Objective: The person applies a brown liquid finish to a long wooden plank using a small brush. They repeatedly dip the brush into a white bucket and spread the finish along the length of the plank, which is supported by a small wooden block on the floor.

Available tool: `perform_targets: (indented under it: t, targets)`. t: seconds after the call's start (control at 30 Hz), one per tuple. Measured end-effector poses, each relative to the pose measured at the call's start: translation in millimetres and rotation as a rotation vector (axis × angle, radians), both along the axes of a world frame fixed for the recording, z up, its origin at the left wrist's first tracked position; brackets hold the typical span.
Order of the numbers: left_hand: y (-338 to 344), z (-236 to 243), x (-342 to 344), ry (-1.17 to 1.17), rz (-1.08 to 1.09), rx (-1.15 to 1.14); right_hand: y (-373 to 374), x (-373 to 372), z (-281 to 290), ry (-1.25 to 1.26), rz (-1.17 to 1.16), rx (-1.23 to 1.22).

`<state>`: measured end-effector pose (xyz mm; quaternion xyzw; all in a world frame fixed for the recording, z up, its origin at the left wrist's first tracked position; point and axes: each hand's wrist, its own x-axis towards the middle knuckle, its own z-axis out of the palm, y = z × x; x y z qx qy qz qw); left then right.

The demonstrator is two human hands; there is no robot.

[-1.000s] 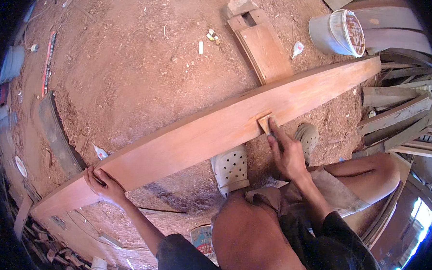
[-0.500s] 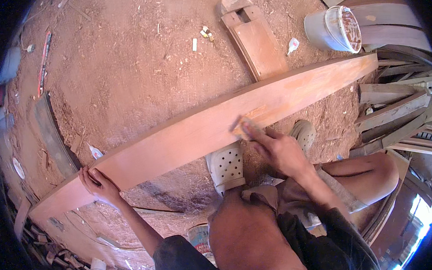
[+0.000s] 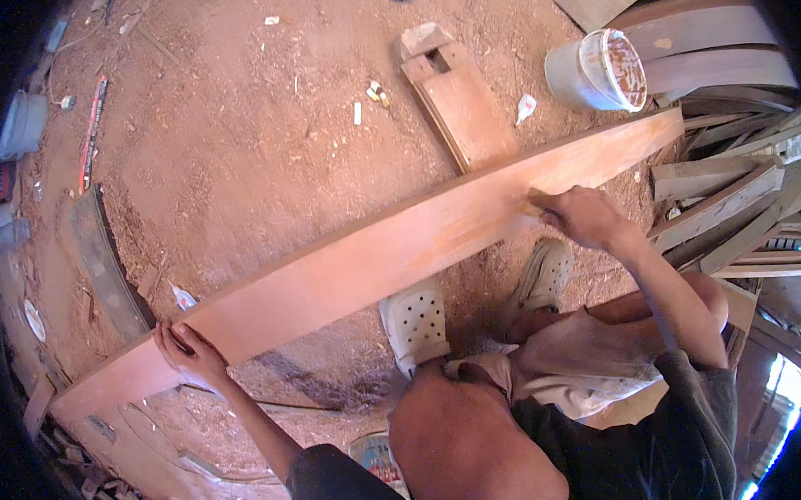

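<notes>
A long tapered plank (image 3: 356, 252) with pale orange patches lies diagonally across my view. My left hand (image 3: 188, 350) grips it near its left end, fingers over the upper edge. Out on the right part of the plank, my right hand (image 3: 581, 213) presses a small tan pad (image 3: 537, 200), mostly hidden by the fingers and blurred, against the face. A jointed wooden piece (image 3: 460, 105) extends from behind the plank. My feet in perforated clogs (image 3: 415, 327) are below the plank, with my bare knee (image 3: 477, 441) between my arms.
A white bucket (image 3: 587, 70) stands at upper right beside curved boards (image 3: 703, 67) and piled scrap wood (image 3: 716, 183). A dark curved strip (image 3: 114, 255) lies at left. Small bottles (image 3: 526, 108), litter and shavings are scattered on the dirt floor.
My right hand and pad first moved left along the plank, then swept up and right toward its far end. My left hand stays at the left end. The view has shifted slightly.
</notes>
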<state>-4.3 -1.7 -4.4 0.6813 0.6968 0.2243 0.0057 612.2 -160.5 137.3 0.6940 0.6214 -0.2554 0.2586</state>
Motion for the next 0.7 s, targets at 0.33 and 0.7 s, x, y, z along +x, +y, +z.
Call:
perform_targets:
  t: [0.33, 0.7]
  targets:
    - [3, -5, 5, 0.031, -0.005, 0.025, -83, -139, -54, 0.959, -1.623, 0.706]
    - [3, 6, 13, -0.051, -0.024, -0.003, -57, -209, -129, 0.862, -1.430, 0.832]
